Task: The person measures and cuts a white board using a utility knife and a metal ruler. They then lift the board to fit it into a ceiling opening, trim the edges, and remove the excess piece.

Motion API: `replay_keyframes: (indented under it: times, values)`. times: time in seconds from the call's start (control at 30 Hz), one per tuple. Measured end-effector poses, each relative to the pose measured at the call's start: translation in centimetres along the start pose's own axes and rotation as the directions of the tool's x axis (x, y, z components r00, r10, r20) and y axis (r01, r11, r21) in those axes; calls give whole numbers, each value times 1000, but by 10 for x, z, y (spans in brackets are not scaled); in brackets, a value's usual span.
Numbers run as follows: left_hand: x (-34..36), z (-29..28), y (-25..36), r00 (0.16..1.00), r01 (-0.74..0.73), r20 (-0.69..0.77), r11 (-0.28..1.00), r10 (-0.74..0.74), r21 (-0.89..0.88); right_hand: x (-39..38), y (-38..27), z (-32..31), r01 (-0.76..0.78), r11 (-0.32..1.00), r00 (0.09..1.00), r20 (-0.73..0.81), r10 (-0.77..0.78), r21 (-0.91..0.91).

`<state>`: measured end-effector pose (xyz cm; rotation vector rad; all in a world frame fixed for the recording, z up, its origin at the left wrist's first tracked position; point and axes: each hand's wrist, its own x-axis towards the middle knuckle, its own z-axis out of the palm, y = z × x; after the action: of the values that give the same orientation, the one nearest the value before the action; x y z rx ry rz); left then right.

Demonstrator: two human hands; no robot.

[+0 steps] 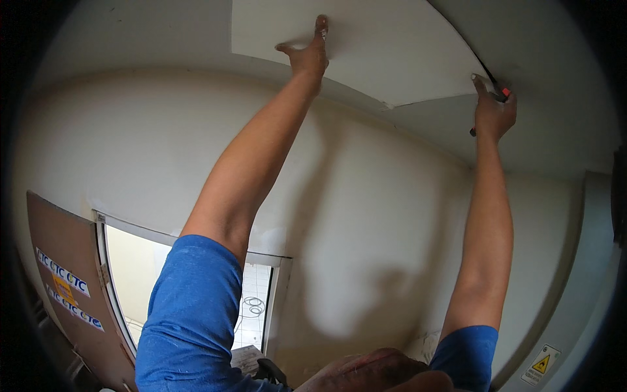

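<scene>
A cream flat panel (392, 46) is held up against the ceiling. My left hand (307, 55) presses flat on its underside at the left, fingers spread and thumb stretched out sideways. My right hand (493, 111) is closed round a dark tool (504, 91) with a red part, its thumb touching the panel's right corner; the tool's kind is hard to make out. A dark gap runs along the panel's curved right edge. Both my arms reach up in blue sleeves.
Below, a cream wall (366, 215) carries my shadow. At lower left are a brown door (78, 242) with stickers and a bright framed opening (130, 274). A grey curved strip (581, 261) with a yellow warning sticker stands right. A brown rounded shape (366, 372) at the bottom is unclear.
</scene>
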<state>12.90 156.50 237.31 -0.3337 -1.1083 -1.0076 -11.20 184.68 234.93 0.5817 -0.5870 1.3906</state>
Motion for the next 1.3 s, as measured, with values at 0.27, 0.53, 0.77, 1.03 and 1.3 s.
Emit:
replay_keyframes:
  times: [0.27,0.53,0.77,1.03,1.3]
  values:
    - [-19,-9,9,994,54,-95,997,-60,-63,-5,-20,1,4,995,1000,-24,-2,101]
    - [-19,-3,13,998,-61,19,992,63,-114,4,-14,-3,54,997,997,-56,-57,-47]
    - [-29,5,13,1000,-9,-21,990,6,-144,6,-13,-6,16,998,999,-33,-17,-53]
    - [-23,2,12,999,-11,33,996,14,-88,8,-20,-8,15,1000,1000,12,-15,-7]
    - [-28,10,9,998,-40,45,987,48,-156,6,-17,-12,21,1000,999,25,-21,12]
